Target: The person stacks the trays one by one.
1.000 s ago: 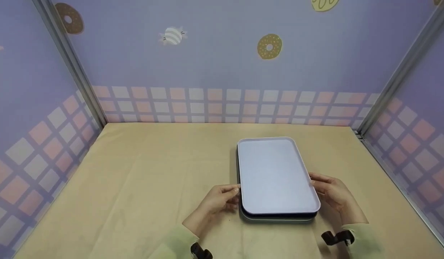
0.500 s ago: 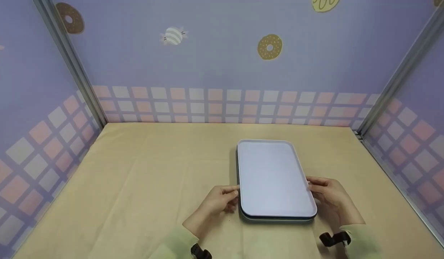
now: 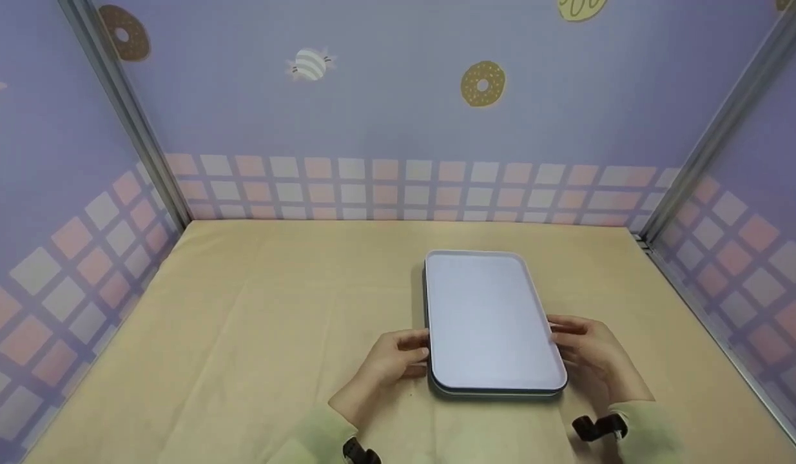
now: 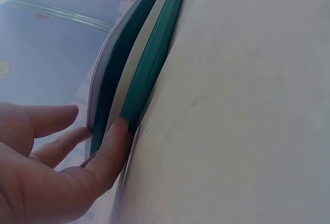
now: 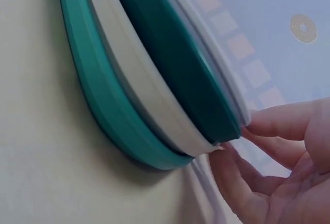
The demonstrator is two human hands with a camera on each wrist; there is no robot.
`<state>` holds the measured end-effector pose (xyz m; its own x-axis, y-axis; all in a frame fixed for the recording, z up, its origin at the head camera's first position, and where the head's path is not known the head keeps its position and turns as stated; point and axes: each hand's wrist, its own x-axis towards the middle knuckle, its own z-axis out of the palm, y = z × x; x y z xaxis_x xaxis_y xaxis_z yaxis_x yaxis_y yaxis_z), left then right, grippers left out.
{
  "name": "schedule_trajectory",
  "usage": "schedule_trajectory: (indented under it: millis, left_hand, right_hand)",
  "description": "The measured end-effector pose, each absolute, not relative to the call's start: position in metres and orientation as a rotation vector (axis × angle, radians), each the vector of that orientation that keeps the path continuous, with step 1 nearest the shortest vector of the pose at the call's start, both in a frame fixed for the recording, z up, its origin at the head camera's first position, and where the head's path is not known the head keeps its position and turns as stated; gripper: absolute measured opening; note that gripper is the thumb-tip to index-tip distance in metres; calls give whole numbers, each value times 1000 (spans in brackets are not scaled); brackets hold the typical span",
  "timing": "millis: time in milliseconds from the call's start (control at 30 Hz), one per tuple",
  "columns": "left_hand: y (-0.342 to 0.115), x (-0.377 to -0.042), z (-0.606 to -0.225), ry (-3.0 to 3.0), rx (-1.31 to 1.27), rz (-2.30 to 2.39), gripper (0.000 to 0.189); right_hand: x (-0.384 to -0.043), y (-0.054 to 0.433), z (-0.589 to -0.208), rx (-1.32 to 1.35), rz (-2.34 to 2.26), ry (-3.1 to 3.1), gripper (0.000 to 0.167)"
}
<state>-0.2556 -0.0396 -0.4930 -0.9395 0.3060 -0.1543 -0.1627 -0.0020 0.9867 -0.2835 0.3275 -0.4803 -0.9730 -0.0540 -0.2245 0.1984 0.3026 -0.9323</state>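
Observation:
A stack of rectangular trays stands on the cloth, with a white tray (image 3: 491, 322) on top. Below it, in the right wrist view, lie a dark green tray (image 5: 178, 64), a cream tray (image 5: 136, 74) and a green tray (image 5: 103, 95) at the bottom. My left hand (image 3: 390, 356) is at the stack's left side; in the left wrist view one fingertip touches the lower trays while the thumb stands off. My right hand (image 3: 594, 348) is at the right side, its thumb tip at the white rim and a finger at the cream tray's edge.
A pale yellow cloth (image 3: 275, 309) covers the table. A lilac back wall (image 3: 385, 109) with a pink and white check band rises behind it, and metal posts (image 3: 130, 122) stand at the corners. Black bands (image 3: 601, 427) are round both wrists.
The white tray has come down and slightly left, flatter over the trays below. My right hand moved a little left with it; my left fingers have loosened and spread at the stack's side.

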Motion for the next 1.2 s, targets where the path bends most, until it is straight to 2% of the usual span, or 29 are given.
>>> schedule_trajectory:
  millis: [200, 567, 1200]
  left_hand:
    - [-38, -256, -493, 1956, 140, 2001, 51]
    - [-41, -253, -495, 2053, 220, 1929, 60]
    - [-39, -252, -496, 2042, 211, 1975, 61]
  right_hand:
    - [-284, 329, -481, 120, -1726, 2315, 61]
    - [-284, 327, -483, 100, -1744, 2280, 59]
    - [-283, 327, -482, 88, -1721, 2277, 59]
